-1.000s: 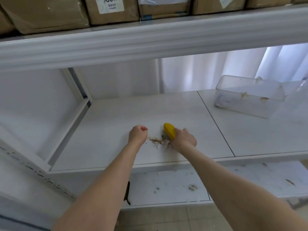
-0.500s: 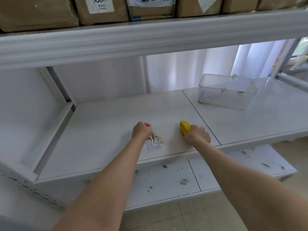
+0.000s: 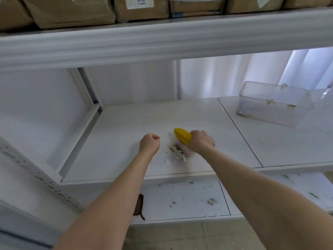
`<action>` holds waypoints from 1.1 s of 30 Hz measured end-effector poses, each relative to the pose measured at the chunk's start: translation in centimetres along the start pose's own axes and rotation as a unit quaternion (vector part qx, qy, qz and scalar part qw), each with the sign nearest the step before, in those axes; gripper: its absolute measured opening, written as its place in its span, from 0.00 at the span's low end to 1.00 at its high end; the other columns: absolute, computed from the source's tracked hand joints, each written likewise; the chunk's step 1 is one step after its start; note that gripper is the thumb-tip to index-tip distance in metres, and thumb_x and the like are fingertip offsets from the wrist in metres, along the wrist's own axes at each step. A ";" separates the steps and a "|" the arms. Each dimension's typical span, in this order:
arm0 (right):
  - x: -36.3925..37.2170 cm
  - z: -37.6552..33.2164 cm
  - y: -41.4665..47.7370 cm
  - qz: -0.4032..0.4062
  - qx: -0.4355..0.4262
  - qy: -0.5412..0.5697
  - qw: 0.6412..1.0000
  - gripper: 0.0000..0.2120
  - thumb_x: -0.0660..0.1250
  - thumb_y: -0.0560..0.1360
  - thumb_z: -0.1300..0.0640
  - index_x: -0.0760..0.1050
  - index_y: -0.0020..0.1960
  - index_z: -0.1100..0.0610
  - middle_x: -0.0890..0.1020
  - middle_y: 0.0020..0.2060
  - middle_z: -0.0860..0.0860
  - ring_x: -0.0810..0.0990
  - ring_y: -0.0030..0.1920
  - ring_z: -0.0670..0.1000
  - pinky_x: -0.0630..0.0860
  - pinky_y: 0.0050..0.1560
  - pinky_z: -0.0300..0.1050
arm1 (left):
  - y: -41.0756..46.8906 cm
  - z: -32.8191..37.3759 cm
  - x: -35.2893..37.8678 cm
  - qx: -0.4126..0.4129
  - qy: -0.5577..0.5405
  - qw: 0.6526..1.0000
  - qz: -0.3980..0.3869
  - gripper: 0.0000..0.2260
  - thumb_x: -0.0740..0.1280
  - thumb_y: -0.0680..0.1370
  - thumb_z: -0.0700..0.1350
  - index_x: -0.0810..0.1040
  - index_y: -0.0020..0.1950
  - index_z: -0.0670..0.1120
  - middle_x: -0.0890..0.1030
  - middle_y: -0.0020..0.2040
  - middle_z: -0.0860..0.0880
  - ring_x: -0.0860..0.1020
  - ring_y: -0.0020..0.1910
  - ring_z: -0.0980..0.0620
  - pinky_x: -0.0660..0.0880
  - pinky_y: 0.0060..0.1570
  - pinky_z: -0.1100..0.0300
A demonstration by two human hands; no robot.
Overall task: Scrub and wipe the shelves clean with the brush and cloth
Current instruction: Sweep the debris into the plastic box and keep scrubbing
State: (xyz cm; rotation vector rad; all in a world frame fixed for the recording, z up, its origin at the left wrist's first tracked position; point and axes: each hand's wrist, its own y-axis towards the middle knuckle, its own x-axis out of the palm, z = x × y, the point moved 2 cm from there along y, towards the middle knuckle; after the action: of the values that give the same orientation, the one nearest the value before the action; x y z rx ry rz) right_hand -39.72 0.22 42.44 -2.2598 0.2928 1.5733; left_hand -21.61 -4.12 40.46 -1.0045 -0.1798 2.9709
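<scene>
The right hand (image 3: 202,142) grips the yellow brush (image 3: 182,135) on the middle shelf (image 3: 122,134), its bristles over a heap of scraps (image 3: 177,153) near the front edge. The left hand (image 3: 150,144), a fist holding nothing, sits just left of the heap. The board runs wide leftward to the frame rail. A clear tub (image 3: 270,103) stands well apart at right.

Yellow brush (image 3: 182,135), white shelf (image 3: 126,141), brown boxes (image 3: 72,11), clear container (image 3: 272,103).
</scene>
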 end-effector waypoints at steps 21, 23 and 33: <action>2.1 -7.8 9.6 -0.005 -0.186 -0.019 0.982 0.17 0.68 0.72 0.54 0.75 0.60 0.47 0.75 0.55 0.50 0.78 0.56 0.56 0.70 0.44 0.45 | 3.6 -2.7 -1.9 -0.070 -0.075 0.986 0.135 0.09 0.62 0.76 0.37 0.78 0.53 0.44 0.81 0.53 0.44 0.79 0.53 0.45 0.77 0.54 0.50; 3.1 -9.1 9.7 0.006 -0.197 -0.021 0.980 0.17 0.63 0.75 0.57 0.74 0.63 0.48 0.74 0.56 0.52 0.77 0.57 0.58 0.70 0.47 0.47 | 3.2 -3.4 -2.4 -0.079 -0.075 0.983 0.145 0.09 0.62 0.76 0.37 0.79 0.53 0.43 0.81 0.52 0.43 0.79 0.53 0.44 0.77 0.55 0.48; 3.8 -8.3 7.2 -0.033 -0.328 -0.149 0.932 0.20 0.62 0.77 0.57 0.70 0.65 0.40 0.73 0.57 0.51 0.77 0.58 0.57 0.68 0.46 0.45 | 2.0 -4.1 -2.6 -0.091 -0.054 0.982 0.155 0.09 0.62 0.76 0.37 0.79 0.54 0.42 0.81 0.53 0.42 0.79 0.53 0.43 0.77 0.55 0.49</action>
State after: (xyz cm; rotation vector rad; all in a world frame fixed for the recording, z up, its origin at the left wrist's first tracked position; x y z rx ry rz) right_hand -33.99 -9.59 40.15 -2.3741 -0.4582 2.1783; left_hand -17.01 -5.79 38.57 -0.9662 -0.3287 3.3478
